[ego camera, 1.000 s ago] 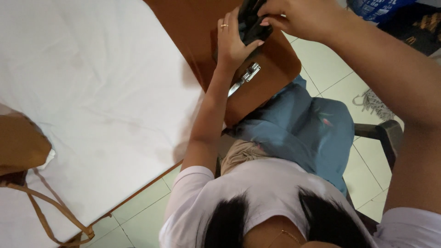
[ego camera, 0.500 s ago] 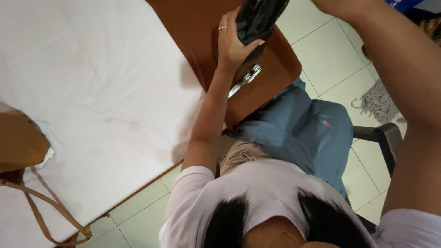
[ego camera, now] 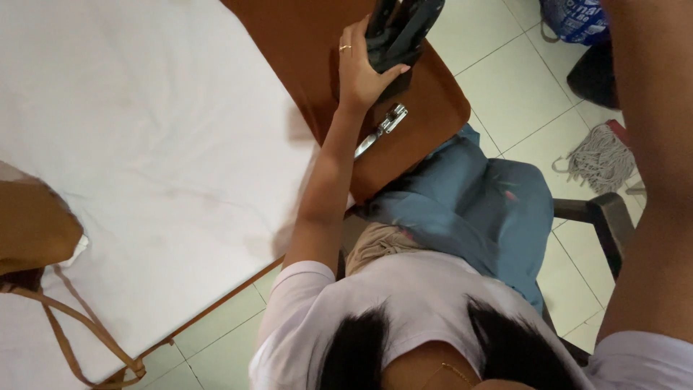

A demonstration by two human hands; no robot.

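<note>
Dark device (ego camera: 395, 32), black and blocky, stands propped on the brown counter (ego camera: 303, 58) near its far edge, with the left hand (ego camera: 361, 68) wrapped around its lower end, fingers (ego camera: 386, 70) closed on it, a ring showing. The right hand is out of frame, only the forearm visible, so its grip can't be told. Risk, I'd judge: a one-handed hold could let it slip onto the metal latch (ego camera: 381, 130) or the tiled floor (ego camera: 505, 79).

Your left hand (ego camera: 361, 68) grips dark gadget (ego camera: 397, 29) over board (ego camera: 426, 108); clasp (ego camera: 382, 128) just below, prob. on it; sheet (ego camera: 130, 144) left.
</note>
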